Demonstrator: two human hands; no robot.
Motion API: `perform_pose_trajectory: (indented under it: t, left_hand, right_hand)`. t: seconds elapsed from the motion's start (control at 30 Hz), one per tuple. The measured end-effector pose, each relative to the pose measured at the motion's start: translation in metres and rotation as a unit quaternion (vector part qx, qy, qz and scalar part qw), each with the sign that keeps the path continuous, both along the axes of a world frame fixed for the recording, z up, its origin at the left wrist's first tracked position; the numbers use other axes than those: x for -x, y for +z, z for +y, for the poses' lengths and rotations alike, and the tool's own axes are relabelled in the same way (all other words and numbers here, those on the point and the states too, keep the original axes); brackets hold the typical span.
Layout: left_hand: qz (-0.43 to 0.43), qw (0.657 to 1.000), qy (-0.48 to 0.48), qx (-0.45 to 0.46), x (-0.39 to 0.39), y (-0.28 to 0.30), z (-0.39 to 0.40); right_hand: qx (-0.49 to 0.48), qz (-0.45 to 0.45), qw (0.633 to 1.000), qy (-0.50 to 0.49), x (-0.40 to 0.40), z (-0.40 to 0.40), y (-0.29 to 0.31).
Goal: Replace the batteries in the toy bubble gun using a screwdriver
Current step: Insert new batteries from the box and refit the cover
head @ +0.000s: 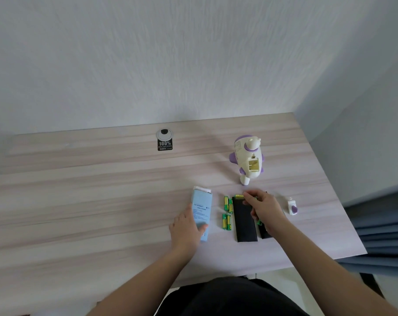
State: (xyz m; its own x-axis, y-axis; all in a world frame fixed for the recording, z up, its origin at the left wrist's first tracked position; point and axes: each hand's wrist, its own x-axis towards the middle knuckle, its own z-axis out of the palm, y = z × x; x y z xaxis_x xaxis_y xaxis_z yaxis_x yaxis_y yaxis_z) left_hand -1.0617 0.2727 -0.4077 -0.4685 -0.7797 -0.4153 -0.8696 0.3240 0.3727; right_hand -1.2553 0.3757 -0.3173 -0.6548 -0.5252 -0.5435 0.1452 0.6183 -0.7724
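Head view: my left hand (187, 226) rests flat on the blue box (202, 210), while my right hand (263, 209) curls over green batteries (259, 221) beside a black tray (244, 221), hiding most of them. The bubble gun (248, 159) lies farther back on the desk (79, 190), its battery bay open.

Bubble gun (247, 159) stands behind the batteries (227, 212) — box (202, 210) left, battery cover (292, 206) right.

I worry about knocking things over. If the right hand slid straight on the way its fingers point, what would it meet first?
The right hand points up-left across the black case. Straight on, it would likely pass left of the bubble gun over bare table; depth is unclear.
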Motion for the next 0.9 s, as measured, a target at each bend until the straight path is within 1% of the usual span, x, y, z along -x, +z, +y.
perform_pose_trajectory:
  t: [0.1,0.23,0.33,0.4,0.47,0.6,0.7,0.83,0.9]
  left_hand:
    - [0.073,0.996,0.035,-0.043,-0.004,0.003,-0.004]
    - [0.132,0.985,0.084,-0.073,-0.004,0.012,-0.007]
    - [0.229,0.952,0.145,-0.145,0.001,0.026,-0.008]
    - [0.271,0.937,0.149,-0.162,0.009,0.045,-0.008]
    - [0.299,0.93,0.133,-0.169,0.018,0.065,-0.006]
    - [0.331,0.917,0.12,-0.185,0.034,0.11,-0.003]
    - [0.343,0.917,0.096,-0.183,0.046,0.134,0.002]
    - [0.328,0.924,0.08,-0.179,0.059,0.157,0.016]
    - [0.32,0.927,0.08,-0.181,0.064,0.164,0.024]
  right_hand:
    - [0.009,-0.009,1.0,0.003,0.001,-0.001,0.004]
    - [0.036,-0.029,0.999,0.024,0.003,0.0,0.012]
    - [0.058,-0.02,0.997,0.046,0.009,0.0,0.023]
    - [0.081,-0.009,0.995,0.06,0.014,-0.001,0.033]
    - [0.101,0.018,0.992,0.073,0.021,-0.003,0.042]
    - [0.145,0.11,0.981,0.066,0.038,-0.006,0.064]
    - [0.188,0.157,0.969,0.043,0.053,-0.006,0.087]
    - [0.203,0.224,0.95,0.08,0.073,-0.004,0.107]
    - [0.211,0.234,0.944,0.102,0.079,-0.004,0.111]
